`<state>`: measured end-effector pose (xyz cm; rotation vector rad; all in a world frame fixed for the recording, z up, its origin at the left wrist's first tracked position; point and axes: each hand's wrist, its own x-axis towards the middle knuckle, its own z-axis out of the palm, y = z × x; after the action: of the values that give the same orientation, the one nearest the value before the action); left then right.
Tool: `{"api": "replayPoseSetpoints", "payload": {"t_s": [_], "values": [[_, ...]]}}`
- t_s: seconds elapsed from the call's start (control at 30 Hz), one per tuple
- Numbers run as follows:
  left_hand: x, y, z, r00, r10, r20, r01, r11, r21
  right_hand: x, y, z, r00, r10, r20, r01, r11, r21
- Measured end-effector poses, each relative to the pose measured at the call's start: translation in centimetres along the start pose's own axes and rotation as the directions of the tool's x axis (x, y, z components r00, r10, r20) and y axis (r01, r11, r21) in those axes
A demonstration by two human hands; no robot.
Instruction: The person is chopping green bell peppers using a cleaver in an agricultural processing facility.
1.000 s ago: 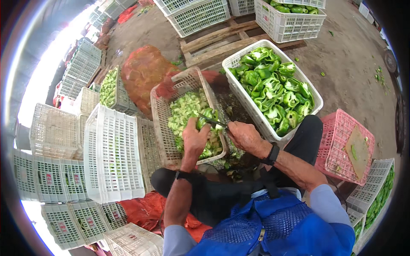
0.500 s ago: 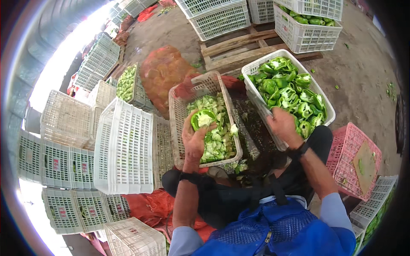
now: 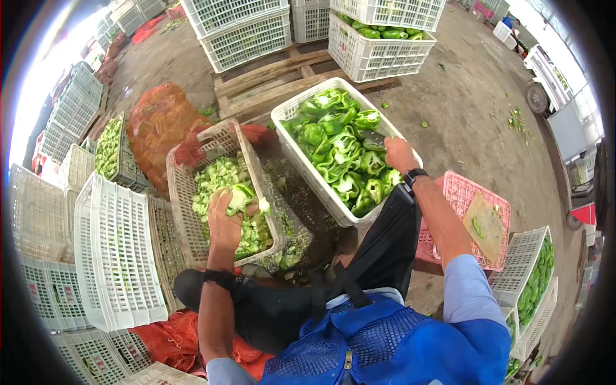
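Note:
My left hand (image 3: 224, 221) is closed around a cut green bell pepper (image 3: 242, 197), its pale inside showing. It is held over a worn whitish crate (image 3: 274, 240) of chopped pale-green pepper cores. My right hand (image 3: 400, 156) grips a knife (image 3: 373, 139), whose dark blade points left over the halved peppers; its handle is hidden in my fingers. Under that hand stands a white crate (image 3: 301, 149) heaped with cut green bell peppers (image 3: 333, 138).
At right is a pink crate (image 3: 431, 237) with a board (image 3: 482, 228) on it. Stacked white crates (image 3: 119, 250) stand at left. Behind are a wooden pallet (image 3: 256, 93) with crates and an orange mesh sack (image 3: 156, 128). Red netting (image 3: 170, 340) lies by my left leg.
The view has swung right, so the crates appear further left. My right hand with the knife has moved from the pepper crate's near left side to above its right side. My left hand still holds the pepper.

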<state>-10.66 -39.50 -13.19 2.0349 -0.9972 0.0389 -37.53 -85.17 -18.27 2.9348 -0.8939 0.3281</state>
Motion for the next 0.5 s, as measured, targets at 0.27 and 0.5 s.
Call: {"api": "replayPoseSetpoints", "payload": {"t_s": [0.27, 0.5], "values": [[1.8, 9.7, 0.8, 0.989, -0.139, 0.057, 0.135, 0.988, 0.068, -2.5, -16.3, -6.8, 0.98, 0.011, 0.199, -0.179, 0.489, 0.854], [1.5, 8.1, 2.4, 0.99, -0.048, 0.135, 0.081, 0.965, -0.249, -5.1, -28.4, -8.3, 0.946, -0.105, 0.306, -0.31, -0.021, 0.951]]}}
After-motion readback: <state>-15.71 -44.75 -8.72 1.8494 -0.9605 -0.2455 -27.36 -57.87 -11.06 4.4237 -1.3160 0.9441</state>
